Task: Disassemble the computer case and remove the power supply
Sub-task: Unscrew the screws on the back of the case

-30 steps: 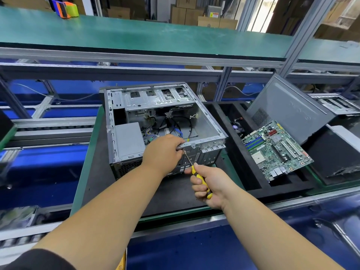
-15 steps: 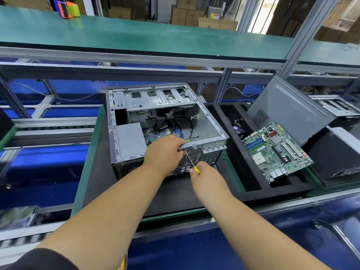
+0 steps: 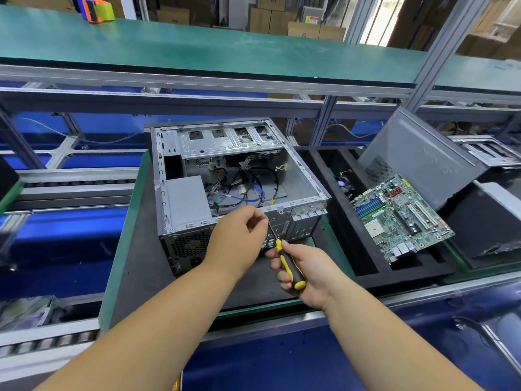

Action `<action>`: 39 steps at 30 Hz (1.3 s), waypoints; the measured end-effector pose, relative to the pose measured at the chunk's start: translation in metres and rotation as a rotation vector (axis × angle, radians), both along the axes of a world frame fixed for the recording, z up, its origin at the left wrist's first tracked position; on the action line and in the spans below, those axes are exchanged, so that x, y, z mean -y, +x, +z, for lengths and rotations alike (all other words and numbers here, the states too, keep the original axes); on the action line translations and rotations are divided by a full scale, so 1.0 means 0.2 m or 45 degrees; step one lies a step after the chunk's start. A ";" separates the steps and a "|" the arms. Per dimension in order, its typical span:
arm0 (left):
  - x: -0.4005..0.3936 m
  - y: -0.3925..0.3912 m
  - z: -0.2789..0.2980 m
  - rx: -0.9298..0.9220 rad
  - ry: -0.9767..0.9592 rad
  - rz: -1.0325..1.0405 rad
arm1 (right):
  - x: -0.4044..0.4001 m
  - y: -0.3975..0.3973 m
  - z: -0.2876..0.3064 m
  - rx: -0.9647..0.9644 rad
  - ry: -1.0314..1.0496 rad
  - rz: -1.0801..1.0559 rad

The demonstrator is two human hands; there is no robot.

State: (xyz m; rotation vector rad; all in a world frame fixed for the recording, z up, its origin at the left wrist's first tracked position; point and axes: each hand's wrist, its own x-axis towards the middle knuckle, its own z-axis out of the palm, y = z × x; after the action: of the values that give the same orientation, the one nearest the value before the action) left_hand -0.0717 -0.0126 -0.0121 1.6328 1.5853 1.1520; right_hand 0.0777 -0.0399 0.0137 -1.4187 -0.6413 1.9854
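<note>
The grey computer case (image 3: 306, 172) lies open on its side on a black mat. Inside, at the near left corner, sits the grey box of the power supply (image 3: 187, 201), with loose cables (image 3: 248, 190) to its right. My right hand (image 3: 310, 273) grips the yellow-and-black screwdriver (image 3: 289, 263) just in front of the case's rear panel, shaft pointing up and left. My left hand (image 3: 238, 244) is curled, and its thumb and fingertips pinch at the shaft's tip by the rear edge. Whether a screw is between the fingers is hidden.
A green motherboard (image 3: 400, 218) leans in a black foam tray (image 3: 366, 266) to the right, with the grey side panel (image 3: 417, 156) propped behind it. A green shelf (image 3: 197, 46) runs overhead at the back. Roller tracks (image 3: 76, 184) lie left of the mat.
My right hand has drawn the screwdriver back from the case's rear panel and its handle now shows. My left hand has come off the rear edge and pinches at the tip.
</note>
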 end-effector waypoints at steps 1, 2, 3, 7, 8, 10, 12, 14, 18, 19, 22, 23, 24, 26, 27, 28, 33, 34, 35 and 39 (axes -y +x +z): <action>0.00 0.02 -0.01 0.122 -0.184 0.030 | 0.00 0.00 0.00 -0.031 -0.002 -0.004; -0.01 0.04 -0.01 0.281 -0.362 0.036 | 0.01 -0.01 0.00 -0.056 -0.004 -0.010; -0.02 0.05 -0.01 0.467 -0.511 0.029 | 0.01 -0.01 0.00 -0.070 -0.003 -0.019; -0.05 0.10 0.02 1.109 -0.813 0.068 | 0.02 -0.05 -0.02 0.217 0.129 -0.013; -0.06 0.10 0.02 1.154 -0.840 0.087 | 0.01 -0.06 -0.02 0.400 0.176 0.021; -0.07 0.12 0.01 1.182 -0.858 0.110 | 0.01 -0.08 -0.01 0.787 0.323 0.139; -0.08 0.13 0.00 1.190 -0.848 0.121 | 0.00 -0.08 0.00 1.166 0.525 0.316; -0.09 0.13 -0.01 1.202 -0.828 0.122 | 0.00 -0.08 -0.01 1.437 0.637 0.430; -0.10 0.12 -0.02 1.209 -0.775 0.111 | -0.01 -0.08 0.00 1.108 0.509 0.362; -0.10 0.12 -0.02 1.213 -0.775 0.109 | 0.00 -0.07 0.00 0.826 0.378 0.259; -0.10 0.12 -0.02 1.236 -0.782 0.098 | 0.02 -0.03 0.01 -0.070 0.009 0.030; -0.10 0.13 -0.02 1.246 -0.784 0.096 | 0.02 -0.02 0.00 -0.285 -0.065 0.003; -0.10 0.13 -0.02 1.257 -0.788 0.096 | 0.02 -0.02 0.00 -0.426 -0.098 -0.015; -0.10 0.12 -0.01 1.262 -0.796 0.099 | 0.03 -0.02 -0.02 -0.489 -0.081 -0.040; -0.10 0.12 -0.01 1.259 -0.802 0.100 | 0.03 -0.03 -0.02 -0.439 -0.049 -0.047; -0.09 0.12 -0.01 1.255 -0.810 0.101 | 0.03 -0.04 -0.03 -0.353 -0.011 -0.052; -0.09 0.11 -0.02 1.255 -0.845 0.097 | 0.01 -0.07 -0.01 0.594 0.226 0.124; -0.08 0.12 -0.01 1.264 -0.844 0.096 | 0.00 -0.08 -0.01 0.842 0.319 0.208; -0.08 0.12 0.00 1.272 -0.840 0.094 | 0.00 -0.07 -0.01 1.101 0.462 0.311; -0.07 0.12 0.04 1.019 -0.829 0.101 | 0.01 -0.09 -0.05 1.758 0.791 0.532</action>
State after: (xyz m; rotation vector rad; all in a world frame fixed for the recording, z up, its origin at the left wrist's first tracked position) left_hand -0.0483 0.0007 -0.0045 0.5753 1.2765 0.9882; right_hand 0.0593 -0.0420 0.0038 -2.1438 -2.0140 0.5604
